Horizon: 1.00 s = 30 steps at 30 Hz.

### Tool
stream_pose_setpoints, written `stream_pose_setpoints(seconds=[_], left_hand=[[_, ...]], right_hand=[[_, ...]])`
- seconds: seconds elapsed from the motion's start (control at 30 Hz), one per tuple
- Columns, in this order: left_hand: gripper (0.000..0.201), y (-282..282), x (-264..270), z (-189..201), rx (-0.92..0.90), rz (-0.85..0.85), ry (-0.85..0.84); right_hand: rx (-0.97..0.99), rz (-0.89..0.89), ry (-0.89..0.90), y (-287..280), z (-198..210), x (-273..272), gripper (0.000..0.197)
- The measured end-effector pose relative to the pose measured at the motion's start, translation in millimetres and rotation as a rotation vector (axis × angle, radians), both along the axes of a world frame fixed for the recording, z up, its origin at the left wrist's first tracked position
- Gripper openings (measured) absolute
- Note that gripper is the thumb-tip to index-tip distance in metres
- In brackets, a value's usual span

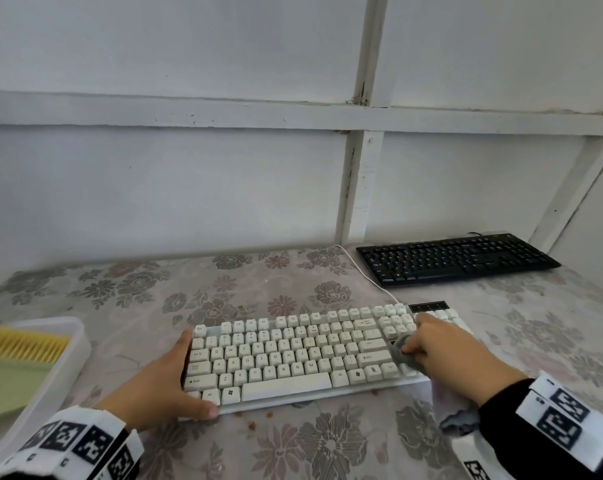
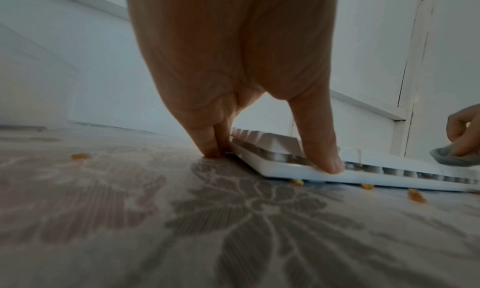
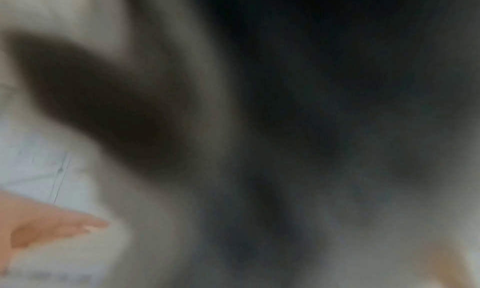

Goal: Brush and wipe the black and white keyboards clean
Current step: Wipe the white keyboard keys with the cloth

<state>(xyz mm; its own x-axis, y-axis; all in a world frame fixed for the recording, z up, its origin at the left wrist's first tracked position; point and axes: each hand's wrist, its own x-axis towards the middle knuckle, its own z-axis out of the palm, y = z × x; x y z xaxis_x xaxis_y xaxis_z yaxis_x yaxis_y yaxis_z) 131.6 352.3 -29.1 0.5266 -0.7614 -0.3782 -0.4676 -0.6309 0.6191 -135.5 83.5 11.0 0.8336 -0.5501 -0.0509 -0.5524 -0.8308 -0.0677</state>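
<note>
My left hand [image 1: 170, 379] braces the left end of the white keyboard [image 1: 286, 355], fingers straight along its side and thumb pressed on the front edge, gripping nothing. The keyboard's long axis runs left to right across the worktop [image 1: 327, 445], so I judge my wiping should travel along the rows. At its right end my right hand [image 1: 442, 348] has its fingers curled around a grey cloth [image 1: 405, 355], pressing it on the keys beside the number pad. The black keyboard [image 1: 455, 259] lies further right and back, well apart, nearer my right hand.
</note>
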Motion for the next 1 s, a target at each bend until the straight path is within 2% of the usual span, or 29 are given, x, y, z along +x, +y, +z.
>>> stream_pose_setpoints(seconds=[0.1, 0.17, 0.3, 0.5, 0.67, 0.8, 1.0], left_hand=[[0.146, 1, 2, -3, 0.000, -0.002, -0.003], [0.146, 1, 3, -4, 0.002, -0.006, -0.011], [0.145, 1, 3, -4, 0.001, -0.007, -0.007], [0.147, 1, 5, -7, -0.005, -0.025, -0.018], [0.148, 1, 4, -7, 0.000, -0.010, -0.015], [0.148, 1, 4, -7, 0.008, -0.009, -0.012], [0.147, 0, 2, -4, 0.010, -0.011, -0.009]], right_hand=[[-0.056, -0.060, -0.009, -8, 3, -5, 0.014], [-0.067, -0.031, -0.038, -5, 4, -2, 0.015], [0.059, 0.046, -0.023, 0, 7, -9, 0.018], [0.149, -0.009, -0.032, -12, 10, -19, 0.019], [0.059, -0.057, -0.010, -12, 11, -16, 0.019], [0.074, -0.037, -0.010, -6, 8, -14, 0.019], [0.007, -0.130, 0.031, -26, 15, -33, 0.022]])
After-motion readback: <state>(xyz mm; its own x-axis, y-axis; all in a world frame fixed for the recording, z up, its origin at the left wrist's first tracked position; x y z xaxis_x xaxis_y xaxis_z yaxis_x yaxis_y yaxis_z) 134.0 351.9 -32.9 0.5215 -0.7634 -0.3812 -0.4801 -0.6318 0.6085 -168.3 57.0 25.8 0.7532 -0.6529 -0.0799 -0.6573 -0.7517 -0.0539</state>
